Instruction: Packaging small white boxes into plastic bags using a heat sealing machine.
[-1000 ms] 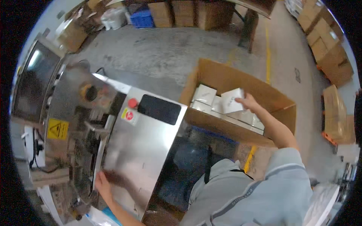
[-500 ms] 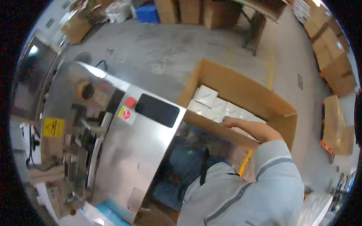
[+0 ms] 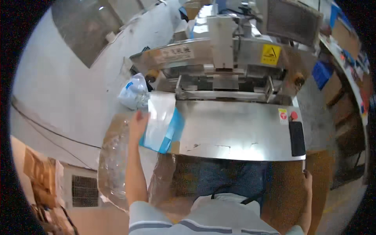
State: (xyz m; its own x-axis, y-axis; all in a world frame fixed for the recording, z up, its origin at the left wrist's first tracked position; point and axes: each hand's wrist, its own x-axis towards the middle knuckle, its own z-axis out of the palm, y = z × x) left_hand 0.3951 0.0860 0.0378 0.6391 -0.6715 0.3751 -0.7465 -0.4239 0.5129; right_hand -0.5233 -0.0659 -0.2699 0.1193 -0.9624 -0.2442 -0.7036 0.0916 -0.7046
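At the left end of the steel worktop (image 3: 235,125), my left hand (image 3: 138,124) is raised beside a stack of white and blue plastic bags (image 3: 161,117). Its fingertips are at the stack's left edge, smeared by motion, so I cannot make out their grip. Low on the right, my right hand (image 3: 308,181) hangs below the worktop's front corner, over a brown carton (image 3: 288,192). Its fingers look closed, but whatever they hold is too small and blurred to name.
Behind the worktop stands a steel machine with a yellow warning label (image 3: 270,54). A red button (image 3: 294,115) and a black phone-like slab (image 3: 297,138) are at its right end. A clear bag (image 3: 134,92) sits behind the stack; a plastic-lined carton (image 3: 115,152) stands left.
My view has swung left from the carton of small white boxes to the machine. My right hand has come back from among those boxes; my left hand now shows by the bags.
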